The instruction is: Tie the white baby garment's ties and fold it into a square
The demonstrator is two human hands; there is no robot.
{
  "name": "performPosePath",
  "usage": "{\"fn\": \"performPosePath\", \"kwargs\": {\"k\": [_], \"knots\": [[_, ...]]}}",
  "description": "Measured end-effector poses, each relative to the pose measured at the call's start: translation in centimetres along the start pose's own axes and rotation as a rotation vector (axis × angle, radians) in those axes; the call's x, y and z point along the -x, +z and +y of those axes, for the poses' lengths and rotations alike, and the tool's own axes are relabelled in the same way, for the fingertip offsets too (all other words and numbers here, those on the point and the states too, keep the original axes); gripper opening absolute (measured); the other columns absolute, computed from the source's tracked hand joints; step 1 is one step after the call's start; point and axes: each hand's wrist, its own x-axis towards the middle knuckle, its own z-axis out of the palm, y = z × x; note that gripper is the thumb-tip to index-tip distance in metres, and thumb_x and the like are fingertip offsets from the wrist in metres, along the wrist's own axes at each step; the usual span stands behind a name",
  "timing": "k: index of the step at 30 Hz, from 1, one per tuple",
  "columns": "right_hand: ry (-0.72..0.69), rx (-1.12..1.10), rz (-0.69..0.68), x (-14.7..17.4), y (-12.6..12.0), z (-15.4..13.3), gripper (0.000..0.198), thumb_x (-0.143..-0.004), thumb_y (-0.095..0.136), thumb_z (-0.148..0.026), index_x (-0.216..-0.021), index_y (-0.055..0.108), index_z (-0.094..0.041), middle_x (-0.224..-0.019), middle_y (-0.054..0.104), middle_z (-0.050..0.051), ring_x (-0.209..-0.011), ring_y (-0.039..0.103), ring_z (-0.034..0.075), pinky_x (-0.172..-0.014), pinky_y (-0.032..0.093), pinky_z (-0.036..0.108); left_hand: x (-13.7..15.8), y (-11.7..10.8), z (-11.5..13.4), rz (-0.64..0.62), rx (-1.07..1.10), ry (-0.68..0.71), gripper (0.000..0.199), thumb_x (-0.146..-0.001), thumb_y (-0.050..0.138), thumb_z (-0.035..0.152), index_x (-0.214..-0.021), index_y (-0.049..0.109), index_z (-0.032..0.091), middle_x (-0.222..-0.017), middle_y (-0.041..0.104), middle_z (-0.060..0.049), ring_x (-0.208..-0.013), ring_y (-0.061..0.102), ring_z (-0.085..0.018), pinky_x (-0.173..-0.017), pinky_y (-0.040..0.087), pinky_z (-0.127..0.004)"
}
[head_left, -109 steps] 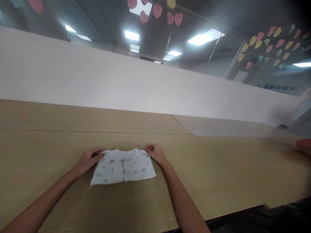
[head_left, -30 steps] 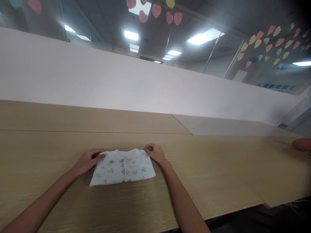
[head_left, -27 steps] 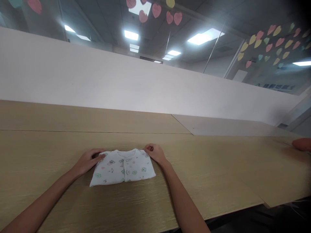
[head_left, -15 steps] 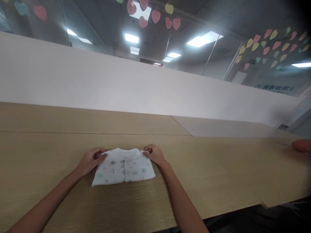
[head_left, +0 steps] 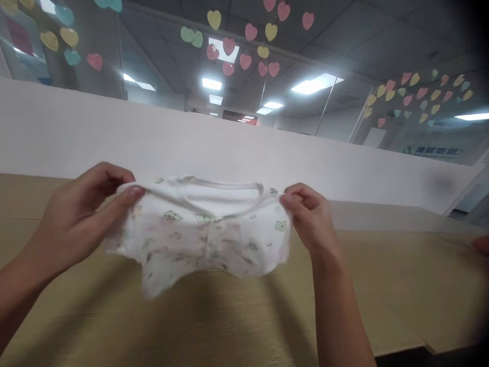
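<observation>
A white baby shirt [head_left: 225, 229] with small printed animal figures hangs in the air above the table, its round neckline at the top. My left hand [head_left: 91, 204] pinches one shoulder between thumb and fingers. At the opposite shoulder my right hand [head_left: 311, 211] has a similar pinch grip. Cloth stretches between the two hands, while the lower part dangles loosely and is blurred by motion. The shirt's back side is hidden.
Beneath the shirt lies a wood-coloured table [head_left: 229, 326]. A low white wall [head_left: 171, 135] runs along its back, with glass and heart-shaped paper notes [head_left: 245, 61] above. An orange-brown object [head_left: 482, 244] shows at the right edge.
Both hands have raised the shirt off the table and brought it closer to me. Folded flat before, it now hangs partly opened. The view has tilted slightly upward.
</observation>
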Motion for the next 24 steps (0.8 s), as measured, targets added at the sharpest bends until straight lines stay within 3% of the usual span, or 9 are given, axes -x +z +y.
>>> {"fn": "performPosePath", "kwargs": {"k": [2, 4, 8, 11, 13, 16, 21, 24], "knots": [[0.134, 0.088, -0.072, -0.9, 0.4, 0.9, 0.019, -0.074, 0.065, -0.037, -0.074, 0.058, -0.019, -0.051, 0.044, -0.005, -0.045, 0.041, 0.007, -0.043, 0.034, 0.019, -0.8, 0.8, -0.9, -0.09, -0.028, -0.041, 0.031, -0.079, 0.052, 0.048, -0.089, 0.055, 0.019, -0.069, 0.052, 0.003, -0.057, 0.044, -0.008, -0.049, 0.033, -0.017], [0.298, 0.167, -0.174, -1.5, 1.0, 4.1, 0.023, -0.075, 0.063, -0.041, -0.079, 0.06, -0.018, -0.057, 0.051, -0.003, -0.047, 0.046, 0.009, -0.042, 0.034, 0.019, -0.8, 2.7, -3.2, -0.266, -0.081, -0.117, 0.036, -0.079, 0.048, 0.052, -0.088, 0.056, 0.018, -0.066, 0.053, 0.003, -0.056, 0.044, -0.009, -0.049, 0.034, -0.017], [0.582, 0.308, -0.296, -0.5, 2.3, 13.6, 0.021, -0.072, 0.066, -0.034, -0.077, 0.062, -0.014, -0.074, 0.064, 0.006, -0.062, 0.057, 0.014, -0.05, 0.041, 0.021, 2.0, 7.4, -10.1, -0.572, -0.122, -0.214, 0.044, -0.076, 0.043, 0.058, -0.087, 0.059, 0.018, -0.069, 0.059, 0.0, -0.065, 0.053, -0.015, -0.059, 0.04, -0.023], [0.709, 0.397, -0.37, 1.4, 2.2, 18.7, 0.02, -0.07, 0.067, -0.031, -0.077, 0.064, -0.013, -0.079, 0.066, 0.008, -0.069, 0.06, 0.016, -0.055, 0.043, 0.022, 5.0, 8.8, -15.6, -0.775, -0.112, -0.301, 0.049, -0.072, 0.046, 0.06, -0.095, 0.061, 0.019, -0.069, 0.06, -0.001, -0.066, 0.056, -0.018, -0.058, 0.041, -0.026], [0.729, 0.4, -0.432, 2.2, 1.3, 19.9, 0.022, -0.069, 0.067, -0.033, -0.078, 0.066, -0.013, -0.081, 0.067, 0.008, -0.071, 0.06, 0.016, -0.057, 0.044, 0.022, 6.3, 8.2, -18.6, -0.781, -0.137, -0.358, 0.055, -0.069, 0.049, 0.06, -0.103, 0.06, 0.018, -0.07, 0.06, -0.003, -0.067, 0.058, -0.021, -0.058, 0.043, -0.027], [0.781, 0.402, -0.537, 2.2, -1.2, 19.4, 0.026, -0.062, 0.071, -0.035, -0.078, 0.068, -0.014, -0.079, 0.067, 0.006, -0.066, 0.059, 0.015, -0.053, 0.042, 0.021, 7.0, 5.7, -21.6, -0.807, -0.131, -0.415, 0.054, -0.064, 0.056, 0.058, -0.102, 0.063, 0.02, -0.07, 0.061, -0.003, -0.064, 0.058, -0.019, -0.056, 0.043, -0.025], [0.938, 0.5, -0.774, 1.3, -5.0, 18.2, 0.02, -0.049, 0.077, -0.032, -0.057, 0.067, -0.017, -0.056, 0.059, 0.001, -0.051, 0.052, 0.013, -0.047, 0.038, 0.023, 6.6, 2.2, -23.7, -0.988, -0.106, -0.424, 0.034, -0.067, 0.058, 0.055, -0.069, 0.067, 0.022, -0.064, 0.062, 0.001, -0.061, 0.055, -0.015, -0.052, 0.039, -0.02], [0.871, 0.716, -0.821, 0.6, -5.7, 18.7, 0.025, -0.051, 0.075, -0.029, -0.04, 0.056, -0.019, -0.042, 0.046, -0.002, -0.044, 0.044, 0.012, -0.046, 0.034, 0.025, 6.0, 1.7, -24.1, -0.904, -0.186, -0.468, 0.037, -0.068, 0.058, 0.057, -0.064, 0.067, 0.022, -0.061, 0.063, 0.004, -0.059, 0.056, -0.014, -0.052, 0.039, -0.019]]}}
